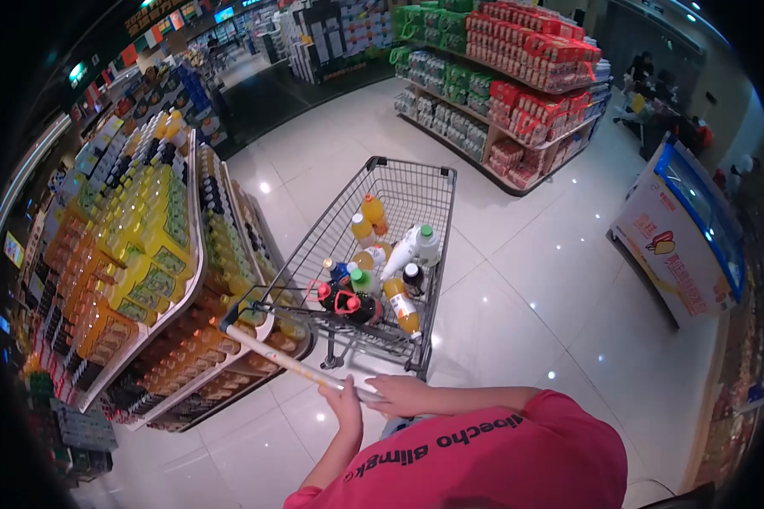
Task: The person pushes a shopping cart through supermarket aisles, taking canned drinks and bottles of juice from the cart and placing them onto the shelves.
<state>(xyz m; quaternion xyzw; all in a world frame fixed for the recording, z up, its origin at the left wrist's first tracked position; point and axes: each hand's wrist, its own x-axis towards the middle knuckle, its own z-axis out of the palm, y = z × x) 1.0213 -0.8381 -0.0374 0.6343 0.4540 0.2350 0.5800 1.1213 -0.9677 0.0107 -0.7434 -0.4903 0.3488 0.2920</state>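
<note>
Cart handle (pixel 282 358) slants across the shopping cart's (pixel 409 188) near end, inside the left hand's (pixel 343 400) curled fingers, forearm angled up. Right hand (pixel 396 394) touches its right end, forearm sideways; can't tell finger closure. Bottles (pixel 401 310) sit beyond, in cart.
</note>
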